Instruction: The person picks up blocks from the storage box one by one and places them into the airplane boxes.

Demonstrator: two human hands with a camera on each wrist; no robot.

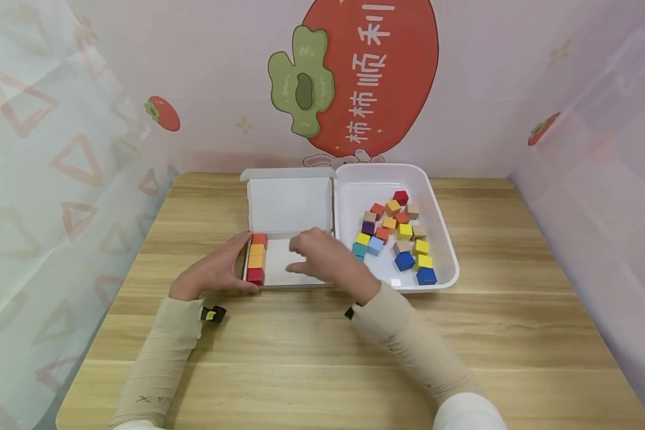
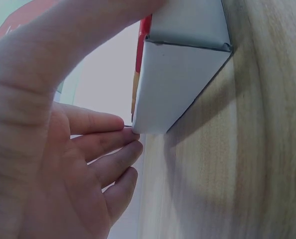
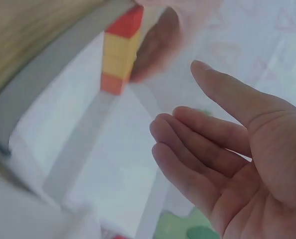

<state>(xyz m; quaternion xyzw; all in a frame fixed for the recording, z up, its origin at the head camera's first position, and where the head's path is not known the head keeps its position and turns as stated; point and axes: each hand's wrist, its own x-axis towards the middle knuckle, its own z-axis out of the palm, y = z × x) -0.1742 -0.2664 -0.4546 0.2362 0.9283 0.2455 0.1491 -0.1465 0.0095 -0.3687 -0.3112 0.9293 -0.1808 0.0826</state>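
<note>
A white cardboard box [image 1: 271, 263] lies with its lid [image 1: 291, 205] laid back. Along its left wall stands a row of wooden cubes: an orange-red cube [image 1: 259, 239] at the back, two light orange cubes [image 1: 256, 255] and a red cube [image 1: 255, 276] at the front. My left hand [image 1: 215, 267] holds the box's left end, thumb at the front corner and fingertips at the back corner, as the box side [image 2: 180, 84] shows in the left wrist view. Over the box's right part hovers my right hand [image 1: 325, 260], fingers loosely bent, nothing between them; its palm [image 3: 257, 184] is bare.
Touching the box on the right is a white plastic tray [image 1: 445, 245] with many loose cubes in yellow, blue, orange, red, teal and plain wood, such as a blue cube [image 1: 426, 276]. Both stand near the back of the wooden table [image 1: 312, 358], before a printed backdrop.
</note>
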